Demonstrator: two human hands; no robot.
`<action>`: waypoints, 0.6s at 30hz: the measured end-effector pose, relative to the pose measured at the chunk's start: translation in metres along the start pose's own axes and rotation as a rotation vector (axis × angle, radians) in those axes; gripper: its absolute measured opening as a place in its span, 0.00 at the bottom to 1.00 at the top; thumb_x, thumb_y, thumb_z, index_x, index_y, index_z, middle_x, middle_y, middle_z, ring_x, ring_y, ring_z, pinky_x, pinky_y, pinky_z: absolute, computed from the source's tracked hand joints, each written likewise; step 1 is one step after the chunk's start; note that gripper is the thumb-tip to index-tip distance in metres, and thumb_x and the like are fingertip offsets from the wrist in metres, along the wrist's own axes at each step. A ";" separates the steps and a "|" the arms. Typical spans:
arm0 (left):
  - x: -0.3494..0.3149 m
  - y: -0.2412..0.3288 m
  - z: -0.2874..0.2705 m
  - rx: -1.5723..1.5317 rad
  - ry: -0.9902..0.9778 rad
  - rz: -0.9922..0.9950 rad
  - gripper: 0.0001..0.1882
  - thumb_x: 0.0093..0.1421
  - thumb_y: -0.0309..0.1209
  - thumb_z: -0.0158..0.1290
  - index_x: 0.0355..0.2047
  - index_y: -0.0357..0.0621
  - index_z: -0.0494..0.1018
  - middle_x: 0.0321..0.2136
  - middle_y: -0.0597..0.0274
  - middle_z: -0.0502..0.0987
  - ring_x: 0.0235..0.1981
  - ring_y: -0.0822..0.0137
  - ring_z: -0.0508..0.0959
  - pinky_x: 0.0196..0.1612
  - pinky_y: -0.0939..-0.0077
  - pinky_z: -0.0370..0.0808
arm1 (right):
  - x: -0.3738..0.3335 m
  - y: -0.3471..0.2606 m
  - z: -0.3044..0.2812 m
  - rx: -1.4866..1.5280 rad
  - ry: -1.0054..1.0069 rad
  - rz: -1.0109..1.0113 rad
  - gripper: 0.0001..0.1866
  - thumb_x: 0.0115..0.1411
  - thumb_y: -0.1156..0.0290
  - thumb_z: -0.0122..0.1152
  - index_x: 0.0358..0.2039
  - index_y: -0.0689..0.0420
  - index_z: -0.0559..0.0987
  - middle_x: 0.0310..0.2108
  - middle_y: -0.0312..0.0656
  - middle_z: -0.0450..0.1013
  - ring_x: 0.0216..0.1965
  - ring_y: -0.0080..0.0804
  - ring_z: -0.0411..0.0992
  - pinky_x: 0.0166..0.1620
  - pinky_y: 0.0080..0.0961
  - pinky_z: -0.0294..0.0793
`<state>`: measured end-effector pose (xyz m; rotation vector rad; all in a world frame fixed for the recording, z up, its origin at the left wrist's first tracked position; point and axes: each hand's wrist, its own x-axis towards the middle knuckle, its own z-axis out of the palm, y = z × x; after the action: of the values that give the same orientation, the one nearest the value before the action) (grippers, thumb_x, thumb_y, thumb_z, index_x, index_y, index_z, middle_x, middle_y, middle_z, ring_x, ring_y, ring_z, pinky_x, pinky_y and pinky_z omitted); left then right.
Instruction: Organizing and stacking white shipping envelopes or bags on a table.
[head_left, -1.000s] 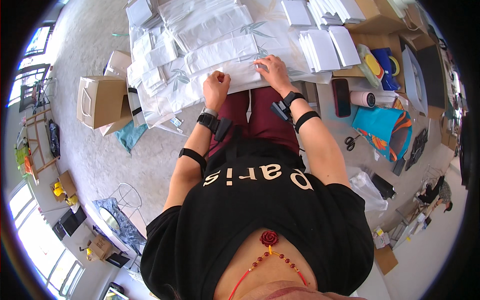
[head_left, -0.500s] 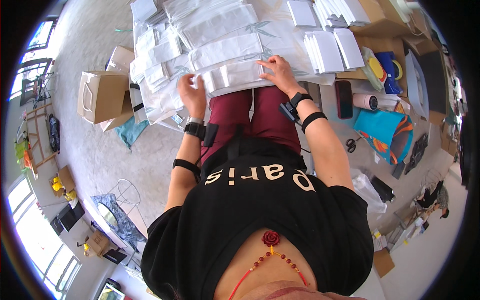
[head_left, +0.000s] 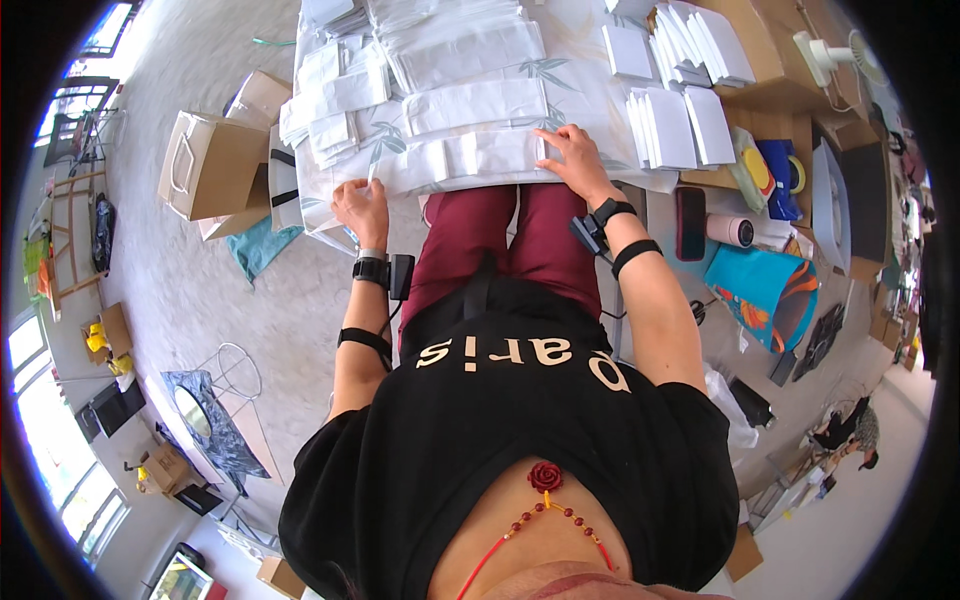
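Note:
A long, flat white strip in what looks like clear plastic [head_left: 490, 155] lies along the near edge of the table. At its left end, my left hand [head_left: 362, 212] is closed, thumb and forefinger pinched at a thin pale edge that seems to be the plastic's end. My right hand [head_left: 582, 168] spans the strip's right end, forefinger at the far corner and thumb at the near one. Just beyond lies a similar white strip [head_left: 475, 105], with a layered pile of white strips [head_left: 455, 55] behind it. Smaller folded white pieces [head_left: 335, 95] overlap at the left.
Stacked white cards [head_left: 665, 130] stand at the right of the leaf-patterned tablecloth [head_left: 585, 95]. Further right are a phone [head_left: 690, 223], a pink bottle [head_left: 730, 230] and a turquoise bag [head_left: 765, 285]. Cardboard boxes [head_left: 215, 165] stand on the floor at the left.
My left hand has moved left and nearer to me, away from the strip's white part. My right hand stays at the strip's right end. The whole view has shifted slightly.

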<state>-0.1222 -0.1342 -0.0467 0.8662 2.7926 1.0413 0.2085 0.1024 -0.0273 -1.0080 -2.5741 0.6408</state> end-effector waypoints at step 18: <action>-0.032 0.168 -0.008 -0.610 -0.168 0.365 0.42 0.51 0.22 0.69 0.64 0.42 0.61 0.53 0.48 0.74 0.57 0.54 0.74 0.61 0.60 0.71 | 0.064 -0.172 -0.005 0.800 0.182 0.299 0.18 0.60 0.63 0.69 0.42 0.65 0.80 0.33 0.48 0.82 0.35 0.38 0.81 0.41 0.30 0.80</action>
<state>-0.0148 -0.0515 0.0571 1.2987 2.0188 1.6469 0.0689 0.0367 0.0714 -1.0752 -1.7402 1.4212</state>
